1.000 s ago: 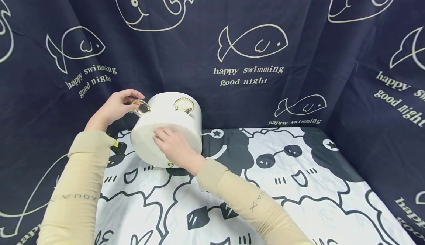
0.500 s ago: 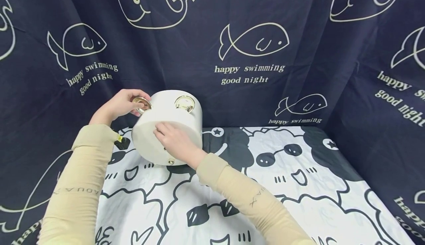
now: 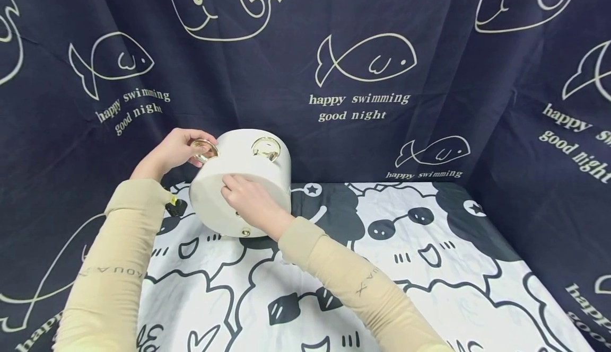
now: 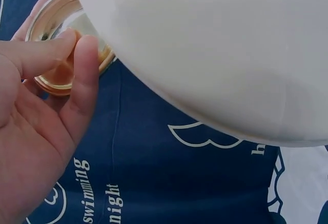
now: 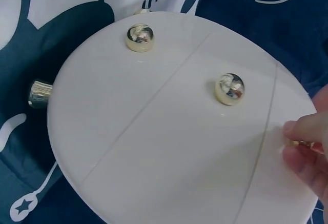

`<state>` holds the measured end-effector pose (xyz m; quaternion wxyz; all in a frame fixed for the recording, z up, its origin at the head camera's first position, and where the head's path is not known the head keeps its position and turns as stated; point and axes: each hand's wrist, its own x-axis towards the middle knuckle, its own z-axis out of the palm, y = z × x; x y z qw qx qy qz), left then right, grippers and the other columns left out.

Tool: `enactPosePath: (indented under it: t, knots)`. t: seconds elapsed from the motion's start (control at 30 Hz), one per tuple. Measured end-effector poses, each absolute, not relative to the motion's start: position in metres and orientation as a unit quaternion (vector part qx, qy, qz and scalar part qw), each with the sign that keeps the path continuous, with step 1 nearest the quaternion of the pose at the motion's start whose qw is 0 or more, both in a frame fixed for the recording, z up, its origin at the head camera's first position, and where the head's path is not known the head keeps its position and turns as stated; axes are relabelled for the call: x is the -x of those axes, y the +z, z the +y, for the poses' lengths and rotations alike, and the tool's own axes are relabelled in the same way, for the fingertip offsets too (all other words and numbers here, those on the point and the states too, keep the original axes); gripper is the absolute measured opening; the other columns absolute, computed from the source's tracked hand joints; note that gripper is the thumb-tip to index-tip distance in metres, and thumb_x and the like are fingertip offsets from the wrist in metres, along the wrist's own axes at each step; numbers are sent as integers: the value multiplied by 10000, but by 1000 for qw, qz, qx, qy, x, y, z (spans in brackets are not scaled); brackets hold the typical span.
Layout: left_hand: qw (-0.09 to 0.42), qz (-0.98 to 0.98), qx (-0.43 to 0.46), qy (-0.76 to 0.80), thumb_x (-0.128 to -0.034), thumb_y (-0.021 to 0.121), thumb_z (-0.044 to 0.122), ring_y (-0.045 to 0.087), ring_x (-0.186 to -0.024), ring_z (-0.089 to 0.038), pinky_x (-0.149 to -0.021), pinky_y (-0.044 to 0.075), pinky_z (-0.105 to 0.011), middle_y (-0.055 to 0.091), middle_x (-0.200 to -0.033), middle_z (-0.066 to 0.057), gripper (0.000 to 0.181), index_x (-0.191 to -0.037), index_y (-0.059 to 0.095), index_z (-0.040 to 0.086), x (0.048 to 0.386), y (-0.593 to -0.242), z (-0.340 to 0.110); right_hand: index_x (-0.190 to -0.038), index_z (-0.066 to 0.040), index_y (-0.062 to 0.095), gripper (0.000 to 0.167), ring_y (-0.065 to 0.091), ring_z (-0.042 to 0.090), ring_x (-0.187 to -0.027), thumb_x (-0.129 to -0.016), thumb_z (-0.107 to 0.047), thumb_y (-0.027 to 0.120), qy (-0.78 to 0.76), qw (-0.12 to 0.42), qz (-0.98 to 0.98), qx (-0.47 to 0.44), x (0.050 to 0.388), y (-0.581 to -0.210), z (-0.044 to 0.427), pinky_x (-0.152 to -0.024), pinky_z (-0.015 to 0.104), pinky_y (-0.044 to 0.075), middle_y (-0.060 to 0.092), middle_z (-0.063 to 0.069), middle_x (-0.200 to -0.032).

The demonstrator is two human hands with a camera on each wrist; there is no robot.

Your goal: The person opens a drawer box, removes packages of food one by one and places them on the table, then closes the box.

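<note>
A white drum-shaped box stands at the back left of the cloth, with two shiny gold cup-like discs on its upper side. My left hand holds the left gold disc between thumb and fingers. On the front face, my right hand pinches a small gold knob, mostly covered by its fingertips. Two other round knobs, an outer one and a middle one, show in the right wrist view. Thin seams cross that face. Nobody holds the right gold disc.
A sheep-print cloth covers the table. Behind the box hangs a dark blue curtain with fish drawings, and it turns forward along both sides. A small black item with a yellow tag sits by the left cuff.
My left hand has shifted slightly right and closer around the gold disc. The box has moved up a little in the head view. My right hand stays at the front face.
</note>
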<state>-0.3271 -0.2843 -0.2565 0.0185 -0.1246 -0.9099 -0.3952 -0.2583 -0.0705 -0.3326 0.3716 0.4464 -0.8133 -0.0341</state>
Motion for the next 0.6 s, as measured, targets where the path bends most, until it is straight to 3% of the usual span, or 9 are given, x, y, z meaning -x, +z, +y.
enactPosePath:
  t: [0.6]
  knots:
    - [38, -923, 106, -367, -897, 567, -48, 633, -810, -212, -620, 582, -298, 678, -978, -184, 213, -1082, 652, 15, 324, -256, -273, -940, -72, 683, 125, 538, 144, -849, -892, -30, 575, -10, 396, -798, -454, 255, -337, -68, -717, 223, 528, 551, 28, -964]
